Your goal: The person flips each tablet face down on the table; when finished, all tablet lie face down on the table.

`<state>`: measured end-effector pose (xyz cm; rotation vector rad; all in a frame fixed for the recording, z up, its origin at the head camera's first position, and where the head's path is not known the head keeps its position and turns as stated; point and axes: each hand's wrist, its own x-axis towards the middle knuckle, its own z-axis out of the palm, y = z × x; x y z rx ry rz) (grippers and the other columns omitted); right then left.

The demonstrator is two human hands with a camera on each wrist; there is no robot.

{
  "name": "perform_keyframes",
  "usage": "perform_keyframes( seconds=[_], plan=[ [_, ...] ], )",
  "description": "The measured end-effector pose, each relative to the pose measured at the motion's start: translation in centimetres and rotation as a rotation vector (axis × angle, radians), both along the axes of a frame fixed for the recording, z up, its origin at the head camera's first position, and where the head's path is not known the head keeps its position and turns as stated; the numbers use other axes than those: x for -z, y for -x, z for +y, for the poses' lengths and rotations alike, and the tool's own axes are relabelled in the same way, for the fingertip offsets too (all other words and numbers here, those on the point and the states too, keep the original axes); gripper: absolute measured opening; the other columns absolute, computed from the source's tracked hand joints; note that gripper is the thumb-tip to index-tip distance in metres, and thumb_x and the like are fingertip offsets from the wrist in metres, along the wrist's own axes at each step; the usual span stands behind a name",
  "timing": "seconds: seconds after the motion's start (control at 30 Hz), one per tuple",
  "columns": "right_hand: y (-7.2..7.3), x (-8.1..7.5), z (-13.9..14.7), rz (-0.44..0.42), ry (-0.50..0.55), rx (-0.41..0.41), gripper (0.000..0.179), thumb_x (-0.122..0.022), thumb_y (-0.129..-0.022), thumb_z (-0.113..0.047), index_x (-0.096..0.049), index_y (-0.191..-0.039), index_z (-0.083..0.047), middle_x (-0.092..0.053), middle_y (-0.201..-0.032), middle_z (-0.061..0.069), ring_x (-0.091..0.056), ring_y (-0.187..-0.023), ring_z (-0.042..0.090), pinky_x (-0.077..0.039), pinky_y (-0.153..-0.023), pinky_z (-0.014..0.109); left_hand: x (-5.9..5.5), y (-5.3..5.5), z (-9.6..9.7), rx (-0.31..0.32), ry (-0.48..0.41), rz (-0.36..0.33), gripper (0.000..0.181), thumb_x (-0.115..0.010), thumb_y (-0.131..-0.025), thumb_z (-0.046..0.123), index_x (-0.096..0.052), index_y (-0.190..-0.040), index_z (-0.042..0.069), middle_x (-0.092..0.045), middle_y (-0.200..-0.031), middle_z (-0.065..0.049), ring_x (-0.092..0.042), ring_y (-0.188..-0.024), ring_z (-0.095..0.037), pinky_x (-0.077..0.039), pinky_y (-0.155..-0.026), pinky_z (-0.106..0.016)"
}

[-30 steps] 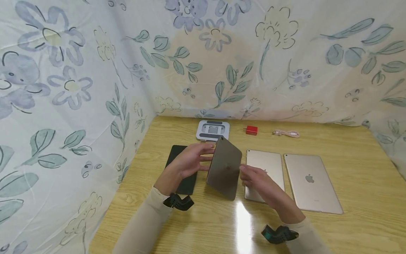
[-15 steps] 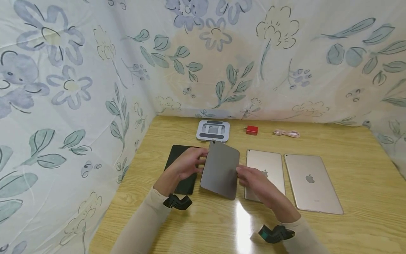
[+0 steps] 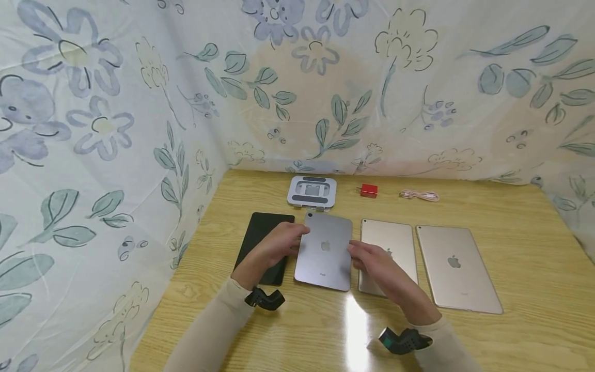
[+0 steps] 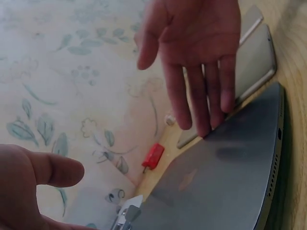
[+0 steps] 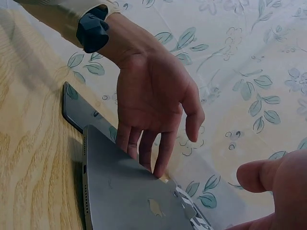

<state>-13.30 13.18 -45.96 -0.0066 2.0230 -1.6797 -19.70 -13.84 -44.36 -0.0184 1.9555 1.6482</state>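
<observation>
A grey tablet (image 3: 324, 261) with an apple logo lies back side up between my two hands, low over the wooden table. My left hand (image 3: 281, 243) is at its left edge, thumb over the rim in the head view. In the right wrist view, the same left hand (image 5: 151, 96) has straight fingers with tips along the tablet's edge. At the opposite edge is my right hand (image 3: 374, 258). Its fingers (image 4: 199, 98) reach down nearly straight to the tablet's side in the left wrist view, thumb apart.
A dark tablet (image 3: 260, 232) lies left, partly under my left arm. Two gold tablets (image 3: 390, 232) (image 3: 457, 279) lie right, the nearer partly behind my right hand. Behind are a folded stand (image 3: 312, 199), a red charger (image 3: 369, 191) and a pink cable (image 3: 419, 195). Floral cloth (image 3: 297, 103) walls the back and left.
The grey tablet was tilted up on its edge between my hands. It has tipped down to lie back side up, its logo now plainly visible. The other things stayed put.
</observation>
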Motion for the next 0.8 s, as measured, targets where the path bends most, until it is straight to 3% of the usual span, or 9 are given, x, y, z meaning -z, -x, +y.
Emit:
perform_keyframes(
  seconds=[0.27, 0.5, 0.8],
  plan=[
    [0.04, 0.07, 0.06, 0.002, 0.004, 0.005, 0.071, -0.047, -0.118, -0.038, -0.03, -0.168, 0.009, -0.028, -0.177, 0.029, -0.037, -0.16, 0.048, -0.025, -0.133, 0.063, 0.6, -0.2, 0.43, 0.023, 0.121, 0.065, 0.056, -0.057, -0.113, 0.029, -0.055, -0.154, -0.008, -0.045, -0.169, -0.024, -0.041, -0.159, -0.044, -0.044, -0.127, -0.06],
    [0.13, -0.04, 0.06, 0.006, -0.005, 0.008, 0.071, -0.048, -0.118, -0.038, -0.031, -0.168, 0.009, -0.03, -0.176, 0.029, -0.037, -0.16, 0.048, -0.026, -0.133, 0.063, -0.17, -0.51, 0.57, 0.04, 0.234, 0.124, 0.06, -0.06, -0.112, 0.036, -0.056, -0.156, -0.004, -0.05, -0.167, -0.022, -0.049, -0.154, -0.041, -0.046, -0.125, -0.06],
    [0.25, 0.08, 0.05, 0.012, -0.021, 0.006, 0.071, -0.049, -0.117, -0.039, -0.031, -0.168, 0.008, -0.029, -0.177, 0.029, -0.036, -0.161, 0.046, -0.029, -0.133, 0.061, -0.21, -0.82, 0.75, 0.025, 0.253, 0.126, 0.06, -0.06, -0.112, 0.036, -0.056, -0.155, -0.005, -0.051, -0.166, -0.022, -0.051, -0.153, -0.038, -0.046, -0.125, -0.057]
  ],
)
